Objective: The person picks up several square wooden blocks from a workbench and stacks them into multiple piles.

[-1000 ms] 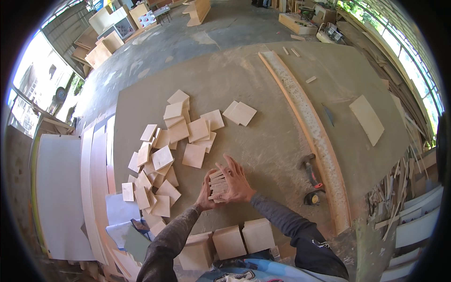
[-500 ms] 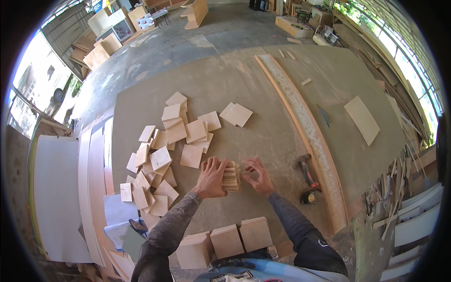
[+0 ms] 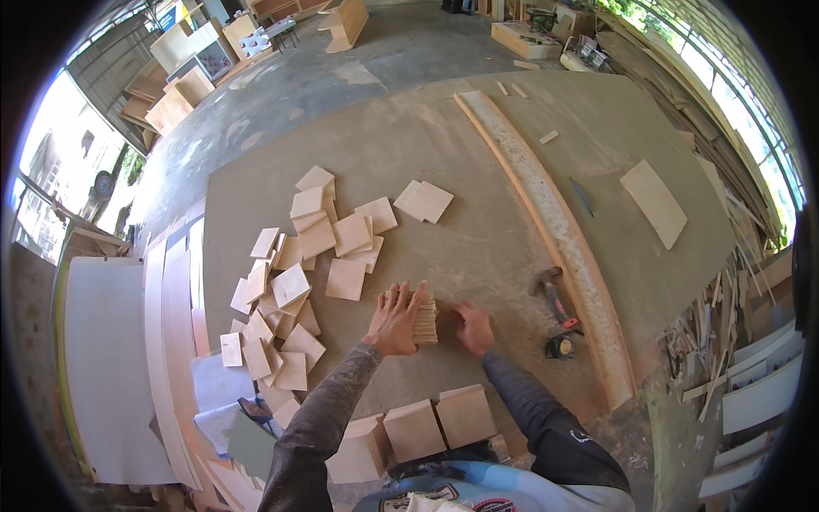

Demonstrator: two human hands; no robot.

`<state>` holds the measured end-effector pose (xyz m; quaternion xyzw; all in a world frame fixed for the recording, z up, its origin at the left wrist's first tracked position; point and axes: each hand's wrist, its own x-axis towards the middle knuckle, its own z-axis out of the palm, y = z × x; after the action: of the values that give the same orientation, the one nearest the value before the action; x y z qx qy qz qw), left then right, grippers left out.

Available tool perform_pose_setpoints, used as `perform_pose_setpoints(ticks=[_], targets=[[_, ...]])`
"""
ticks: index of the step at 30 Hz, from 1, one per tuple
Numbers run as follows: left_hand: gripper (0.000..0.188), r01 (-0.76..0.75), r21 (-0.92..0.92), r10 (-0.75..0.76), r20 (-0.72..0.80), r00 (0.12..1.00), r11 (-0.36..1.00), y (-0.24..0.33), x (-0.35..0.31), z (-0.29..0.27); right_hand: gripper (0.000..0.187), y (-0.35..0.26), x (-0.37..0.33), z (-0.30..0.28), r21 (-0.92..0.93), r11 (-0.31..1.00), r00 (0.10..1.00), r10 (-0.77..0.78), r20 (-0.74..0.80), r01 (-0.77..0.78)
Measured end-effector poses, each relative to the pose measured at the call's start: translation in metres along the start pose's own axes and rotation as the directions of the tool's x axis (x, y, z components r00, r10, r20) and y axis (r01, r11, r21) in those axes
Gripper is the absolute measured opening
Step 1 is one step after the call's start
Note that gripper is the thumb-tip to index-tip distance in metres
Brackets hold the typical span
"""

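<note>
Already three stacks (image 3: 415, 429) are standing nearby, while loose squares (image 3: 345, 279) are apparently awaiting stacking, the left hand (image 3: 393, 322) clasping a bundle (image 3: 426, 324), the curled right hand (image 3: 473, 328) hiding its grip.

Pretty decent daylight overall, most of it pouring in from the sides. The opening on the left (image 3: 64, 162) was totally blown out, with bluish fringing along the rim, and the gap on the right (image 3: 772, 162) was nearly as white. Floor (image 3: 192, 158) caught some hazy glare on that left side. The tabletop (image 3: 478, 222) was lit evenly, kinda muted, with only soft shadows around the wooden squares (image 3: 345, 279). Right hand (image 3: 474, 329) looked a touch smeary. Fisheye bent the long strip (image 3: 543, 205) into a curve, and the corners went black.
</note>
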<state>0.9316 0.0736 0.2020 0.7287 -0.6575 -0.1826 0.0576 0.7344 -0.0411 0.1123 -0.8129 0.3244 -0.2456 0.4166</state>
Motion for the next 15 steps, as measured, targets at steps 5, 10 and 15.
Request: perform_pose_setpoints(ticks=[5, 10, 15], targets=[[0.127, 0.024, 0.084, -0.025, 0.000, 1.000, 0.996, 0.009, -0.002, -0.001, 0.031, 0.005, -0.002, -0.033, -0.305, 0.949, 0.995, -0.090, -0.033, 0.076], [0.118, -0.007, 0.025, 0.007, 0.003, 1.000, 1.000, 0.006, 0.000, -0.005, 0.040, -0.024, 0.002, -0.002, -0.010, 0.994, 0.982, -0.105, 0.159, 0.108], [0.120, -0.039, 0.071, 0.038, 0.007, 0.999, 0.997, 0.002, 0.003, -0.002, 0.041, -0.019, 0.001, 0.003, 0.055, 0.992, 0.982, -0.122, 0.142, 0.115]])
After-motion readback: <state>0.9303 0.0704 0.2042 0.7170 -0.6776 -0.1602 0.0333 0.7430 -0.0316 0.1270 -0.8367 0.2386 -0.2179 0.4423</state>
